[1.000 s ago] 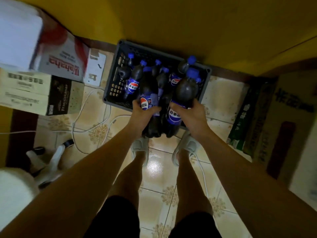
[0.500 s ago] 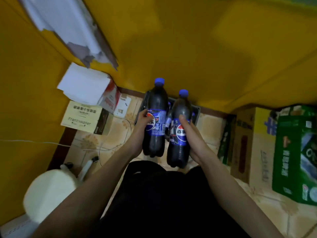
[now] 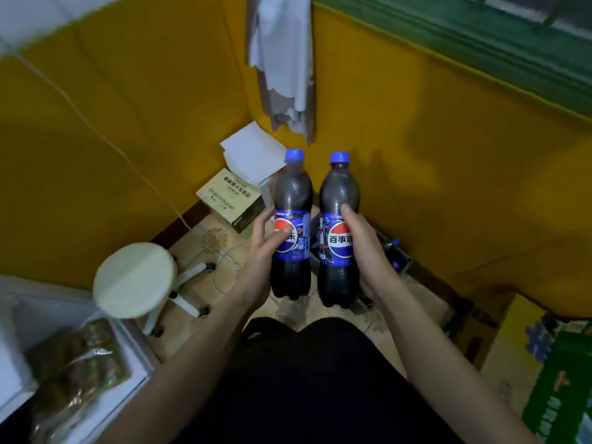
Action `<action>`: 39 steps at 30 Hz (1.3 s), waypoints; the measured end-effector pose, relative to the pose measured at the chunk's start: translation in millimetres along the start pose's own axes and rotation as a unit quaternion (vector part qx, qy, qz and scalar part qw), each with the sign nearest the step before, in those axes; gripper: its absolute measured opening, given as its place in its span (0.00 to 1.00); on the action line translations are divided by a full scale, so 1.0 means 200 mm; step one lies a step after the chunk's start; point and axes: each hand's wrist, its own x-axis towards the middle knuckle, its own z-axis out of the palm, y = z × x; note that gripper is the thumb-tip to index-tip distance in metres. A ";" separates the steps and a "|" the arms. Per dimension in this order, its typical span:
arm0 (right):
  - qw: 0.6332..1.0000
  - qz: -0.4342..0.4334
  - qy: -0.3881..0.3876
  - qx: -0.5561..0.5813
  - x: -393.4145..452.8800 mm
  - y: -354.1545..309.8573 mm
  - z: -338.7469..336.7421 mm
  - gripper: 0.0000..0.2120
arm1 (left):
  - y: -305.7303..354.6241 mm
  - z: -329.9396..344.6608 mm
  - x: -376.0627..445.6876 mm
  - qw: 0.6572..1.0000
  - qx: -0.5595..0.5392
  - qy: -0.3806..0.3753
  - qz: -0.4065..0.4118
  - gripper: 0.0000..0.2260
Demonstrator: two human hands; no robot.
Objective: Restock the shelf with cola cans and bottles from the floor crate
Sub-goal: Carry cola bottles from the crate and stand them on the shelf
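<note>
Two dark cola bottles with blue caps and blue labels stand upright in my hands, side by side in front of my body. My left hand (image 3: 261, 257) grips the left cola bottle (image 3: 292, 200) around its label. My right hand (image 3: 368, 251) grips the right cola bottle (image 3: 339, 200) the same way. Below and behind the right bottle, the dark floor crate (image 3: 395, 256) shows only a corner with a blue cap in it; the rest is hidden by the bottles and my hand. No shelf is in view.
A round white stool (image 3: 136, 280) stands on the tiled floor at left. Cardboard boxes (image 3: 230, 200) are stacked in the yellow wall corner. More cartons (image 3: 499, 341) and a green box (image 3: 557, 392) sit at right. A bagged item (image 3: 77, 370) lies on a white surface at lower left.
Both hands have lifted one bottle each out of the crate and raised them. My view has risen and swung left, so the stool and left wall show more.
</note>
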 end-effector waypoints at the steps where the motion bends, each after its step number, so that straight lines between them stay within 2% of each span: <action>1: 1.000 0.005 -0.015 -0.002 -0.03 0.02 0.03 0.29 | -0.02 -0.02 -0.07 0.999 -0.019 0.031 0.008 0.23; 3: 0.998 0.016 -0.054 -0.008 -0.09 0.05 0.10 0.29 | -0.03 -0.08 -0.21 0.995 -0.048 0.083 0.026 0.24; 8: 0.986 0.008 -0.150 -0.068 -0.20 0.09 0.41 0.18 | 0.04 -0.34 -0.51 0.973 -0.079 0.193 0.101 0.26; 11: 0.972 0.025 -0.205 -0.112 -0.29 0.10 0.64 0.26 | 0.08 -0.52 -0.67 0.957 -0.100 0.236 0.139 0.24; 12: 0.966 0.025 -0.228 -0.122 -0.33 0.10 0.73 0.26 | 0.10 -0.57 -0.74 0.950 -0.106 0.252 0.152 0.23; 19: 0.903 0.014 -0.393 -0.174 -0.77 0.33 1.51 0.18 | 0.15 -1.15 -1.35 0.887 -0.149 0.374 0.226 0.25; 23: 0.875 0.034 -0.441 -0.195 -1.08 0.59 1.98 0.21 | 0.12 -1.54 -1.76 0.851 -0.170 0.434 0.243 0.24; 28: 0.828 0.063 -0.511 -0.222 -1.46 0.91 2.49 0.24 | 0.07 -2.01 -2.31 0.781 -0.181 0.540 0.258 0.24; 35: 0.752 0.117 -0.611 -0.218 -2.00 1.09 3.07 0.33 | 0.21 -2.40 -2.90 0.734 -0.170 0.578 0.314 0.26; 39: 0.705 0.143 -0.662 -0.213 -2.20 1.07 3.33 0.30 | 0.37 -2.58 -3.11 0.719 -0.266 0.552 0.328 0.42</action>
